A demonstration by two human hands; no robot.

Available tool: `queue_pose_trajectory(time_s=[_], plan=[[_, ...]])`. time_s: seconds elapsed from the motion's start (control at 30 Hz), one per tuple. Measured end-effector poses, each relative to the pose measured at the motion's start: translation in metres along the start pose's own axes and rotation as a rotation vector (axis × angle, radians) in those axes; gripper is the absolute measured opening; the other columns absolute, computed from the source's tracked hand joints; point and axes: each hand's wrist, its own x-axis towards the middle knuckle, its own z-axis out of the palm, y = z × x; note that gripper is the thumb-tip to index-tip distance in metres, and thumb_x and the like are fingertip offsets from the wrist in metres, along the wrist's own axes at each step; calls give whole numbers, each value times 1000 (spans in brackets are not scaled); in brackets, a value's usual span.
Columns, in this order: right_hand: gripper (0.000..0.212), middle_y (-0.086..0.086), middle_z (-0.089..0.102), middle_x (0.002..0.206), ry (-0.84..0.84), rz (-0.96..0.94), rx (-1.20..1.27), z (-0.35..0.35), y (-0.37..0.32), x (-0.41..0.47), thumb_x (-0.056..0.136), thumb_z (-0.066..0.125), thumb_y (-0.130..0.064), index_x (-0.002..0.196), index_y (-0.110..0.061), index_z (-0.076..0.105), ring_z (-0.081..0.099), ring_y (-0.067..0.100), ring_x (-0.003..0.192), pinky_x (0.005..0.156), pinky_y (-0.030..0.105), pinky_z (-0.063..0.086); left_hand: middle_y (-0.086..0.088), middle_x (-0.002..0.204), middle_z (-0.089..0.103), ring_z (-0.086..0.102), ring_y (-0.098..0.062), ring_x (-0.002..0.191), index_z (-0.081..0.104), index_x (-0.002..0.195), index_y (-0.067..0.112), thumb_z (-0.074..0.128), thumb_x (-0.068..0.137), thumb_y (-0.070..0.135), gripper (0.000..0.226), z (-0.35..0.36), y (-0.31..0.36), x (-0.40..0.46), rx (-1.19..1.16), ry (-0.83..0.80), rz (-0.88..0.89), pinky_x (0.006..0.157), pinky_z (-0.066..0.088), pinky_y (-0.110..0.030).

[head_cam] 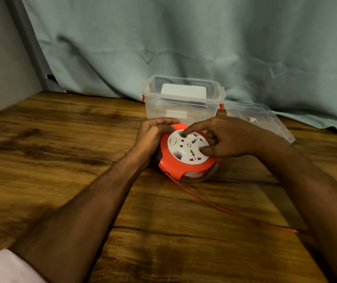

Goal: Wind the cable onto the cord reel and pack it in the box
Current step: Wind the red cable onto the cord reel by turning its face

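Brown wood-grain desk (pixel 61 160), teal curtain (pixel 184 37) behind. One round orange-and-white plastic cord reel (pixel 175 166), left hand (pixel 153 135) grip closed on its rim, right hand (pixel 231 137) fingertips pressing its face; one thin orange cable (pixel 224 209); one clear plastic box (pixel 181 99); one clear lid (pixel 265 119).

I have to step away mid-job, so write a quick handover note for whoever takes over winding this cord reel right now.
Left hand: grips the far-left rim of the cord reel, steadying it on the wooden table.
Right hand: fingers rest on the reel's white socket face.
Cable: orange, runs from the reel's near edge across the table toward the right; its end is out of sight.
Box: clear, open, just behind the reel; its lid lies to the right.
Done: box opened. Some cable seems wound inside.
Left: wind in the rest, put the reel in the box.
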Motion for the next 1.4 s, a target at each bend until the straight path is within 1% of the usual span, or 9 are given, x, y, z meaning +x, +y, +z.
queue_pose_trajectory(time_s=[0.23, 0.4, 0.6, 0.7, 0.8, 0.9, 1.03, 1.17, 1.4], plan=[[58, -33, 59, 68, -4, 44, -24, -4, -3, 0, 78, 77, -45, 133, -46, 59, 56, -4, 68, 62, 24, 41, -18, 90, 74, 70, -27, 81, 75, 101, 3, 55, 83, -9, 29, 1, 0, -1, -8, -18, 5, 77, 57, -33], [66, -19, 59, 89, 136, 66, -208, 2, -7, -1, 62, 64, -79, 113, -38, 71, 58, 8, 86, 68, 27, 34, -18, 90, 73, 70, -23, 72, 73, 105, -1, 55, 84, -8, 29, 2, 1, -2, -21, 18, -14, 60, 57, -28], [62, -16, 48, 54, 229, 80, -202, 14, -15, 4, 62, 54, -88, 56, -27, 59, 46, 2, 54, 59, 27, 36, -25, 102, 71, 67, -33, 88, 72, 109, -2, 54, 85, -8, 30, 4, 2, -4, -26, 15, -2, 86, 56, -43], [64, -12, 46, 53, 234, 120, -196, 19, -23, 6, 67, 50, -90, 48, -29, 44, 46, 4, 54, 61, 31, 43, -25, 103, 71, 67, -33, 89, 71, 109, -3, 54, 86, -8, 30, 4, 3, -4, -26, 13, -2, 85, 57, -41], [60, -12, 42, 54, 196, 94, -184, 22, -28, 8, 82, 49, -80, 50, -29, 47, 49, 7, 55, 68, 36, 47, -23, 103, 72, 69, -32, 88, 71, 109, -2, 54, 87, -7, 29, 3, 3, -4, -23, -5, 0, 78, 60, -37], [53, -17, 42, 58, 179, 73, -69, 19, -25, 8, 91, 57, -65, 68, -20, 76, 50, 3, 56, 67, 37, 50, -24, 104, 72, 69, -33, 89, 72, 108, -1, 54, 86, -7, 29, 1, 2, -3, -31, -16, -14, 81, 59, -40], [10, -14, 49, 50, 150, 51, 27, 5, -15, 5, 85, 74, -36, 92, -29, 77, 55, 2, 54, 56, 33, 46, -22, 101, 73, 69, -30, 87, 72, 109, -2, 55, 84, -8, 31, 2, 1, -2, -1, -34, -14, 76, 58, -34], [53, -10, 52, 48, 12, 28, 96, 1, -7, 3, 77, 75, -20, 125, -37, 64, 53, 8, 49, 55, 37, 50, -22, 100, 74, 71, -31, 86, 73, 107, 0, 56, 82, -9, 31, 1, 1, -2, -4, -44, -16, 81, 58, -38], [55, -56, 47, 70, -16, 28, 25, 0, -2, 1, 75, 80, -31, 127, -38, 65, 55, -15, 67, 59, 28, 44, -22, 97, 73, 69, -32, 85, 74, 103, 2, 56, 83, -9, 29, 2, 1, -2, 1, -35, 1, 82, 57, -40]])
